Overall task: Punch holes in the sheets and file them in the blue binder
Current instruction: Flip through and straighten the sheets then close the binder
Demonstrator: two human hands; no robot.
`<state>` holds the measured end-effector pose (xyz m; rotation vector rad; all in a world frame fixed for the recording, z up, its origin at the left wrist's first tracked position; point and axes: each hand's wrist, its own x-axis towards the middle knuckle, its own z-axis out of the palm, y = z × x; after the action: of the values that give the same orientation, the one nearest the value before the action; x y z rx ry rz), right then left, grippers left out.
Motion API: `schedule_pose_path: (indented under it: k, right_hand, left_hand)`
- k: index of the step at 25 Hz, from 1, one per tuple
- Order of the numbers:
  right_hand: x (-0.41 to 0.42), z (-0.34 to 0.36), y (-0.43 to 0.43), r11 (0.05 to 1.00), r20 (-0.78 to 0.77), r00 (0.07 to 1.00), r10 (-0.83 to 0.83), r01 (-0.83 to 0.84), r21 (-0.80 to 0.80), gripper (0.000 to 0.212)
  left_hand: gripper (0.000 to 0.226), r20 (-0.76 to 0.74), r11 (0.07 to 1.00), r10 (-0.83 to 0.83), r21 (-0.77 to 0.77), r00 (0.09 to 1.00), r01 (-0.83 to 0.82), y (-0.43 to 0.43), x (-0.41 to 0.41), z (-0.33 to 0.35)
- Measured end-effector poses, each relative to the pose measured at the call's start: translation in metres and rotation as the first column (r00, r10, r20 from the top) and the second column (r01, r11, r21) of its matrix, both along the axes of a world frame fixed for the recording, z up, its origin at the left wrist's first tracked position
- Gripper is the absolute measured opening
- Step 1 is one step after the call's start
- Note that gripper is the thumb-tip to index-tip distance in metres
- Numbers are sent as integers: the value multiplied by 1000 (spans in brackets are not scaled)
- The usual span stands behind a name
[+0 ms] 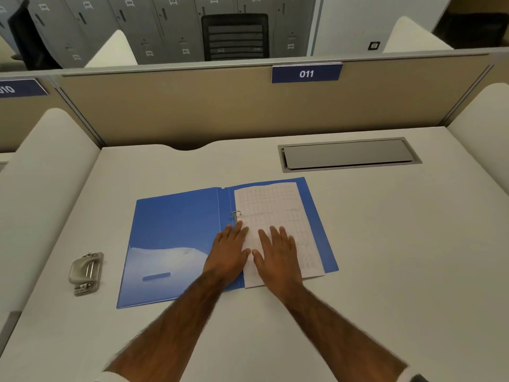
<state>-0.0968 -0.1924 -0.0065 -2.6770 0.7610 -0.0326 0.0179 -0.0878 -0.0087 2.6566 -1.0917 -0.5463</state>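
Lying open on the desk (385,244), the blue binder (176,230) carries the sheets (275,205) on its three-o'clock half. Both hands press flat, gripping nothing: the left hand (228,252) over the sheets' spine edge, the right hand (278,255) just beside it. One ring (235,214) shows at the left hand's twelve o'clock; the spine below is hidden. The print is unreadable. The hole punch (86,272) sits apart at the binder's nine o'clock.
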Motion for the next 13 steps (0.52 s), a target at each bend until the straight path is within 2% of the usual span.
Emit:
schedule_pose_path:
  k: [2, 4, 6, 7, 8, 10, 12, 13]
  right_hand:
    - [8, -27, -14, 985, -77, 993, 93, -103, -140, 69]
    - [9, -41, -25, 970, -134, 983, 126, -151, -190, 74]
    - [8, -45, -30, 970, -156, 978, 137, -165, -179, 78]
    - [8, -46, -31, 970, -155, 979, 135, -163, -181, 79]
    - [8, -46, -31, 970, -150, 980, 130, -157, -185, 80]
    - [8, -46, -30, 973, -144, 983, 115, -141, -182, 81]
    - [8, -46, -29, 975, -135, 985, 109, -132, -177, 81]
    - [8, -47, -29, 976, -129, 986, 106, -128, -175, 81]
  left_hand:
    - [64, -2, 1000, 13, -23, 1000, -13, 6, -2, 0]
    - [66, -10, 995, 49, -83, 999, -50, 18, -8, 4]
    - [63, -119, 938, 201, -261, 972, -226, 37, -26, 11]
    - [59, -246, 835, 331, -374, 911, -404, 49, -40, 18]
    - [53, -404, 667, 459, -431, 791, -607, 62, -54, 23]
    - [40, -695, 315, 575, -299, 432, -901, 89, -74, 32]
    - [35, -865, 31, 496, -75, 80, -997, 112, -80, 34]
    - [39, -908, -72, 413, 46, -71, -996, 119, -81, 35]
